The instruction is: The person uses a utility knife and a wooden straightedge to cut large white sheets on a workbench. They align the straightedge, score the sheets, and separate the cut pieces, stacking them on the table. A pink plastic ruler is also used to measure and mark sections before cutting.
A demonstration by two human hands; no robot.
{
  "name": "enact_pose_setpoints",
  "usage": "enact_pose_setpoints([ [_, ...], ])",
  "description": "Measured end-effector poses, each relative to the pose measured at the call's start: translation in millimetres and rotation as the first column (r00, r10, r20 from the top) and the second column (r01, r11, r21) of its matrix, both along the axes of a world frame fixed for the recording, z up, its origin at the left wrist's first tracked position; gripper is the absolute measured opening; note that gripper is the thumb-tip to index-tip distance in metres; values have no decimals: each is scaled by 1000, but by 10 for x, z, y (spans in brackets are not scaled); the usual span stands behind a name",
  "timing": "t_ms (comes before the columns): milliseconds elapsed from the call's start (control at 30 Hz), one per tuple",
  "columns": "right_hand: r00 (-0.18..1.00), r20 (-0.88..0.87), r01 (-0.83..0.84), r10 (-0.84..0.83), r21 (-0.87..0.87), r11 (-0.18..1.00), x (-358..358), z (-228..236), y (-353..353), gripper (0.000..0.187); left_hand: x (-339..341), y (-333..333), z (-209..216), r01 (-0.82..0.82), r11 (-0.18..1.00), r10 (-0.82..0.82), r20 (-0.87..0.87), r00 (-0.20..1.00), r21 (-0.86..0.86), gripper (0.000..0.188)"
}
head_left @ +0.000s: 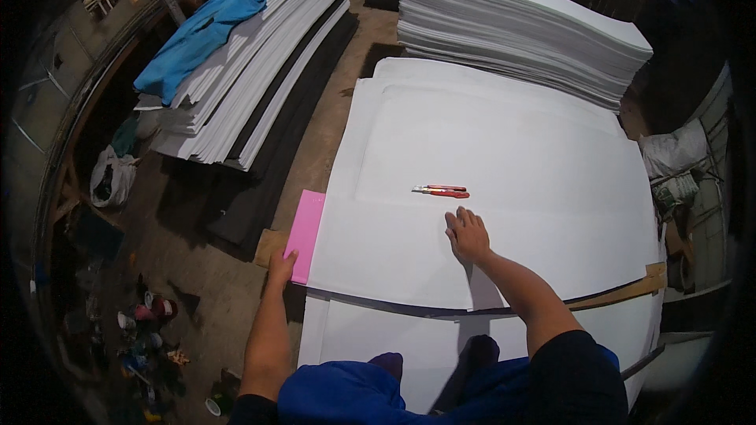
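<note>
Hands steady a white foam sheet (488,157) on the tabletop — right hand (468,236) pressed flat, fingers spread, left hand (280,269) gripping the pink sheet's (305,234) corner — red utility knife (441,190) lying just beyond.

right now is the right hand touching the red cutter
Apart. The head view shows the right hand flat on the white sheet, with bare sheet between its fingertips and the red cutter.
</note>
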State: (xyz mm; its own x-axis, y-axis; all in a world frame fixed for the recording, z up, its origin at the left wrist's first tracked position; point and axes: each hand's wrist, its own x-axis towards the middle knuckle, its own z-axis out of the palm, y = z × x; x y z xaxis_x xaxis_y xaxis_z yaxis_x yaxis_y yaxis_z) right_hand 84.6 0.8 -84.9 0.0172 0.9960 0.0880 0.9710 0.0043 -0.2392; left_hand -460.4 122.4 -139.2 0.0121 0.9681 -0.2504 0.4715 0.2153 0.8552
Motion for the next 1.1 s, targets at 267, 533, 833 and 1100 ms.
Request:
enact_pose_setpoints([
  [267, 991, -70, -128, 118, -171, 977, -136, 234, -725, 51, 313, 71, 111, 1, 999, -1, 1, 1000, 32, 32],
  [533, 952, -77, -304, 295, -325, 896, -666, 418, -973, 83, 244, 95, 53, 8, 997, 2, -129, 992, 81, 33],
  [833, 938, -22, -323, 346, -415, 850, -832, 437, -1060, 70, 243, 176, 86, 37, 999, -35, -127, 991, 16, 34],
  [1100, 895, 1, -420, 447, -341, 841, -816, 474, -955, 65, 82, 377, 220, -19, 987, -12, -189, 982, -162, 40],
])
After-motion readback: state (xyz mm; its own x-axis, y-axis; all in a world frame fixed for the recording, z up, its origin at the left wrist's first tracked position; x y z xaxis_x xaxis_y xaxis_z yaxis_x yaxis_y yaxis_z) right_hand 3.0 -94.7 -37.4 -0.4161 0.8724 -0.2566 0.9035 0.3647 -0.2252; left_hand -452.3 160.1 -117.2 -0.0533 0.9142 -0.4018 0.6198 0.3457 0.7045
